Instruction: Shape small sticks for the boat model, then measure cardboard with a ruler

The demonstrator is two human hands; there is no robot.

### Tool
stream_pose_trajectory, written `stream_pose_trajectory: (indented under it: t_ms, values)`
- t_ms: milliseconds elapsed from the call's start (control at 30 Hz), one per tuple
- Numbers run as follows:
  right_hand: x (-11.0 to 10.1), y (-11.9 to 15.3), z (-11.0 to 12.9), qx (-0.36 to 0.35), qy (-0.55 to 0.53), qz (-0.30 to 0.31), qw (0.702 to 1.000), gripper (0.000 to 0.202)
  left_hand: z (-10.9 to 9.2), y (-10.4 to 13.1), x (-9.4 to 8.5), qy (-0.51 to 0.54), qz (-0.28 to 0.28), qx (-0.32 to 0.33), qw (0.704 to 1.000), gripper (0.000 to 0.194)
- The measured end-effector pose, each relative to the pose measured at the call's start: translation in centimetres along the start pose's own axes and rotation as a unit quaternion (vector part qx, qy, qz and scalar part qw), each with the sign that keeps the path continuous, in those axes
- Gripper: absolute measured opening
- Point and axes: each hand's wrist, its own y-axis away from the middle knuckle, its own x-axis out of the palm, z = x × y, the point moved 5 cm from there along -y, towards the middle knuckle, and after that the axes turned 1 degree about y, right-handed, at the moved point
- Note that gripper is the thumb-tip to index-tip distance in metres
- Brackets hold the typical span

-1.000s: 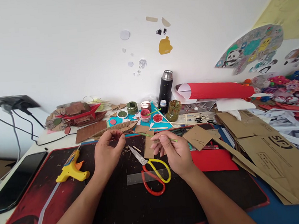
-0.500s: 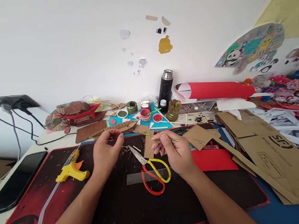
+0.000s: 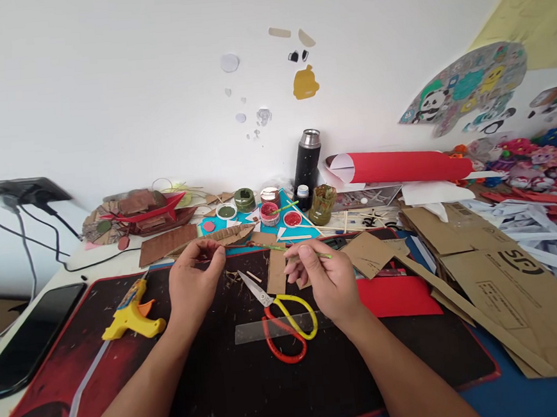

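My right hand point(image 3: 325, 282) is closed round a thin green brush point(image 3: 278, 248), whose tip points left toward my other hand. Thumb and fingertips of my left hand point(image 3: 195, 279) are pinched together; whatever they hold is too small to make out. Below and between the hands lie scissors point(image 3: 265, 299) with one red and one yellow handle, partly over a clear ruler point(image 3: 250, 332). Behind the hands are an open jar of pink-red paint point(image 3: 270, 214), a lid with red paint point(image 3: 293, 218) and a green paint jar point(image 3: 245, 200).
A yellow glue gun point(image 3: 133, 313) lies on the dark mat point(image 3: 255, 396) at left, beside a black phone point(image 3: 28, 337). A black flask point(image 3: 307, 161) and a red paper roll point(image 3: 405, 166) are at the back. Cardboard point(image 3: 520, 279) covers the right side.
My left hand has moved slightly left, and the gap between it and the brush tip looks wider. My right hand keeps its grip on the brush. The whole view has shifted a little.
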Motion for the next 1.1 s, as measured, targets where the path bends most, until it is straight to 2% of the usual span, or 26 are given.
stream_pose_trajectory:
  t_ms: [133, 300, 500, 767, 1000, 1100]
  values:
    - [-0.1, 0.0, 0.1, -0.006, -0.004, -0.009, 1.0, 0.04, 0.8, -0.2, 0.0, 0.023, 0.001, -0.023, 0.999, 0.025]
    - [0.2, 0.1, 0.3, -0.014, 0.009, 0.007, 1.0, 0.04, 0.9, -0.2, 0.1, 0.045, 0.005, -0.042, 0.998, 0.027]
    - [-0.1, 0.1, 0.4, -0.017, -0.008, -0.009, 1.0, 0.04, 1.5, -0.3, 0.2, 0.066, 0.006, -0.062, 0.996, 0.029]
    - [0.9, 0.6, 0.7, -0.035, 0.001, 0.056, 0.998, 0.039, 1.5, -0.3, 0.5, 0.066, 0.015, -0.066, 0.995, 0.028]
    - [0.2, 0.2, 0.4, -0.023, 0.0, 0.016, 1.0, 0.037, 2.5, -0.4, 0.5, 0.091, 0.01, -0.077, 0.993, 0.027]
    - [0.5, 0.4, 0.6, -0.035, -0.009, 0.036, 0.999, 0.036, 2.5, -0.3, 0.6, 0.088, 0.012, -0.082, 0.993, 0.026]
